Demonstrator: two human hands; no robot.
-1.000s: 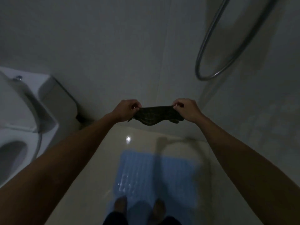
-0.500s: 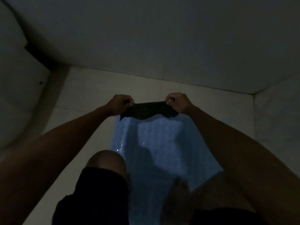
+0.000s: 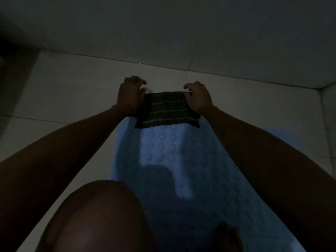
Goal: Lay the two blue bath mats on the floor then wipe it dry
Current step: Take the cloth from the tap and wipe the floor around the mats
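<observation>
A blue bath mat (image 3: 174, 160) with round bumps lies flat on the pale tiled floor (image 3: 72, 91) and runs from between my legs toward the wall. A dark plaid cloth (image 3: 167, 110) is spread flat over the mat's far end. My left hand (image 3: 130, 96) holds the cloth's far left corner with curled fingers. My right hand (image 3: 199, 99) pinches the far right corner. Only one mat shows in this dim view.
My bent knee (image 3: 100, 215) fills the lower left and my foot (image 3: 227, 235) rests on the mat. The grey wall (image 3: 181, 30) rises just beyond the cloth. A second wall closes the right side (image 3: 329, 110). Bare floor tiles lie left and right of the mat.
I have crouched low. The cloth, held hanging in the air between both hands, has come down and now lies spread flat on the mat's far end.
</observation>
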